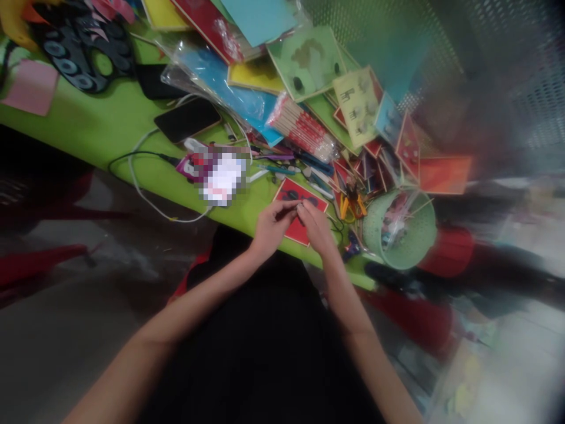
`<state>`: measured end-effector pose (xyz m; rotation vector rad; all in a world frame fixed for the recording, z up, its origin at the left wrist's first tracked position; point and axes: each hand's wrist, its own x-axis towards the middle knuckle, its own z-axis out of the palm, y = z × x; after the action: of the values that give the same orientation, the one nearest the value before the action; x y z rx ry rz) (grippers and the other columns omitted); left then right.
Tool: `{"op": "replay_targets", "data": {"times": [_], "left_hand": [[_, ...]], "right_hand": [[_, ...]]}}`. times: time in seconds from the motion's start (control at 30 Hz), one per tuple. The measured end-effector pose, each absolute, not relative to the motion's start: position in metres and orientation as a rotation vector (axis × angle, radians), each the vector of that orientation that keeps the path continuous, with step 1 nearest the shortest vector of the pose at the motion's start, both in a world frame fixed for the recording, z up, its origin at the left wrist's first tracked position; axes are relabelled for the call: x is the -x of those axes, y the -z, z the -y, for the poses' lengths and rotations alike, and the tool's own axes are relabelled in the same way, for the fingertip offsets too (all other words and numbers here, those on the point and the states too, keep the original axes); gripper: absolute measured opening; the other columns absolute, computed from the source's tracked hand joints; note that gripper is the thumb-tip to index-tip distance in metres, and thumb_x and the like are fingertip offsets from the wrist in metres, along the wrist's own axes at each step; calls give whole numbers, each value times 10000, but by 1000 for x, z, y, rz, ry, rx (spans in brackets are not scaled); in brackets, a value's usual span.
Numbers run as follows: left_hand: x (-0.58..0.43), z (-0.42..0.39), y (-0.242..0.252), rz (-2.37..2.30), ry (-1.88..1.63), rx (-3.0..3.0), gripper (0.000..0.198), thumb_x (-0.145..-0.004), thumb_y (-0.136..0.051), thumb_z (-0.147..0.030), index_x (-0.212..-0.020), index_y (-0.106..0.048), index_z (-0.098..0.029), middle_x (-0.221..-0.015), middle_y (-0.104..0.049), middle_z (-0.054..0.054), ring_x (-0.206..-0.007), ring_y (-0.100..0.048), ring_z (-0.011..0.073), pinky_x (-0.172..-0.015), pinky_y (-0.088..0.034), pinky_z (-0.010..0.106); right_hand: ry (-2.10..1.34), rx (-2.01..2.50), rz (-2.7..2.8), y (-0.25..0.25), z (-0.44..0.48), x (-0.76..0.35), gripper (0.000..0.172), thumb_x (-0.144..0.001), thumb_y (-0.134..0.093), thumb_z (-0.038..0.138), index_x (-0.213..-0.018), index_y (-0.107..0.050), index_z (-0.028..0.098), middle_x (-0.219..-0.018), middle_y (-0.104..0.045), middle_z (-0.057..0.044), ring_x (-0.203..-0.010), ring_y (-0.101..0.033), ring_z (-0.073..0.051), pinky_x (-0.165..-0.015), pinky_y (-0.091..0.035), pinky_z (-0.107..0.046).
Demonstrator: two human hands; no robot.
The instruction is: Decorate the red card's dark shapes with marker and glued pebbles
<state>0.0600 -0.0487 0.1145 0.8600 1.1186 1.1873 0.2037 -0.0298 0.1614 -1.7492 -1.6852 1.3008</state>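
My left hand (pixel 272 225) and my right hand (pixel 314 225) meet at the near edge of a green table (pixel 103 126), over a red card (pixel 296 203) with dark shapes on it. Both hands have the fingers pinched together where they touch, on something small that I cannot make out. The right hand covers part of the card's near edge. My forearms reach up from the bottom of the view over dark clothing.
Coloured cards (pixel 309 59) and plastic-wrapped sheets are piled at the back. A bundle of sticks (pixel 302 126), a dark phone (pixel 188 119), cables (pixel 141 176), pens and yellow-handled pliers (pixel 352 206) lie nearby. A green mesh basket (pixel 399 229) stands right of my hands.
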Motion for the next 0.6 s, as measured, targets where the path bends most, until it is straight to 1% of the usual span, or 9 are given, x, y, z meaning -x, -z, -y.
{"op": "replay_targets", "data": {"times": [0.2,0.33,0.43,0.6], "left_hand": [[-61,48,-115,-1080,-1151,-742,259,-895,-795,-323,-1122,-800,-200,-1102,-823,75,-1012,-778,205,-994,-637,407],[-63,46,-111,-1037,-1156,-657,283,-861,-821,-343,-1107,-807,-202,-1093,-827,72,-1003,-781,204,-992,-642,406],[-63,45,-111,-1049,-1174,-690,257,-861,-813,-330,-1091,-815,-217,-1082,-811,65,-1005,-766,196,-977,-637,384],[-60,48,-113,-1099,-1215,-796,198,-873,-797,-293,-1062,-826,-242,-1059,-766,55,-1004,-737,184,-961,-620,359]], "right_hand": [[-1337,1711,1619,-155,32,-209,435,-1035,-422,634,-816,-487,264,-737,-522,27,-698,-494,-172,-674,-365,-331],[-1321,1710,1609,-158,32,-208,448,-1036,-425,647,-815,-489,262,-739,-536,25,-701,-504,-169,-671,-373,-327],[-1318,1710,1603,-161,32,-205,457,-1035,-430,661,-817,-492,264,-740,-551,23,-708,-520,-170,-673,-385,-323],[-1284,1743,1596,-160,31,-201,444,-1019,-458,641,-785,-489,264,-723,-559,15,-695,-520,-177,-657,-369,-331]]}}
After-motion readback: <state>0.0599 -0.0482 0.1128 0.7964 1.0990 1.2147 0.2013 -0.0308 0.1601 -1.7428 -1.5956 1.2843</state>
